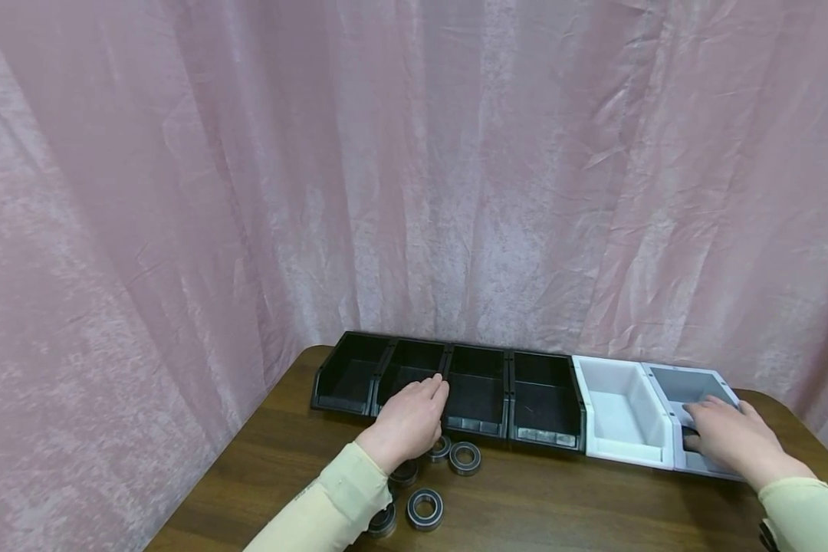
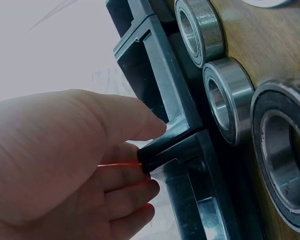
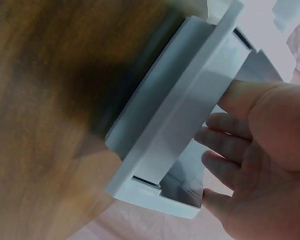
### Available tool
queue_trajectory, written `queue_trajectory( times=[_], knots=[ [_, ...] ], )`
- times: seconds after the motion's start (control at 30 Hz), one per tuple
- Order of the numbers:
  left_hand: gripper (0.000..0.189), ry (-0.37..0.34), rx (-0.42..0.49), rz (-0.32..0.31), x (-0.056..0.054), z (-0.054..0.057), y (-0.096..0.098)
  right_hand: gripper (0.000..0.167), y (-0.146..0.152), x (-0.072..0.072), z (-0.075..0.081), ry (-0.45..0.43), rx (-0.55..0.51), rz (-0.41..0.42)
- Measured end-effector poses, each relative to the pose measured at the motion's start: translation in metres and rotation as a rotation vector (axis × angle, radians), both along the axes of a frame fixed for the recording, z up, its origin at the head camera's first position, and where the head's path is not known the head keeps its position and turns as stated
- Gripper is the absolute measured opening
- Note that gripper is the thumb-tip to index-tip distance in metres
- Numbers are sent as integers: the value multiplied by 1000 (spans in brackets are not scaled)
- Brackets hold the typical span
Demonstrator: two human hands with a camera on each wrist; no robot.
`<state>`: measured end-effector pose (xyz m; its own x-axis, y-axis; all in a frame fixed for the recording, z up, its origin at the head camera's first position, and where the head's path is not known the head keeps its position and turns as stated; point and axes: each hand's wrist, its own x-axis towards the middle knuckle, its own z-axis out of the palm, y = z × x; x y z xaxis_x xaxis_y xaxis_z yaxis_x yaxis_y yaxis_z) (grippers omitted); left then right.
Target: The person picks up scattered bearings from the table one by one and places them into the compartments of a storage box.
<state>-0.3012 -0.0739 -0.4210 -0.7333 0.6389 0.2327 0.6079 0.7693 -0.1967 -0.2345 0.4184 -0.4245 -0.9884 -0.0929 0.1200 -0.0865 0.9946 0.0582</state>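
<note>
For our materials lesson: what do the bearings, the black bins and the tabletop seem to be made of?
Bearings: probably steel, polished, from their bright metallic sheen. Black bins: likely molded plastic, semi-gloss, with soft highlights on rims. Tabletop: satin brown with wood grain; solid wood, veneer or laminate remains open.

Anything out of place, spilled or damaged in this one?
Nothing clearly stands out. The four black bins, white bin and gray bin line up side by side; the metal bearings lie loose on the wooden table, with no visible damage.
</note>
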Motion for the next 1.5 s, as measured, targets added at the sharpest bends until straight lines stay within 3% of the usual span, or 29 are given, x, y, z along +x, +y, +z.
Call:
queue_trajectory(
  times=[0.1, 0.3, 0.5, 0.7, 0.87, 1.0, 1.2, 1.5],
  knots=[
    [58, 0, 3, 2, 0, -1, -1, 52, 0, 3, -1, 63, -23, 0],
    [57, 19, 1, -6, 0, 1, -2, 59, -5, 12, 5, 45, -100, -47],
    [57, 24, -2, -4, 0, 1, -2, 61, -16, 21, 11, 62, -111, -47],
    [57, 13, -3, -2, 0, 1, -1, 55, -26, 34, 22, 137, -128, -11],
    [57, 20, -5, 5, 0, 2, -2, 59, -41, 38, 29, 173, -113, 30],
    [56, 27, -4, 4, 0, 1, -2, 60, -56, 39, 30, 220, -82, 70],
    [56, 30, -11, 5, 1, 0, 0, 71, -82, 39, 29, 200, -74, 94],
    [57, 29, -16, 9, 1, 2, 2, 76, -118, 41, 23, 238, -48, 155]
  ],
)
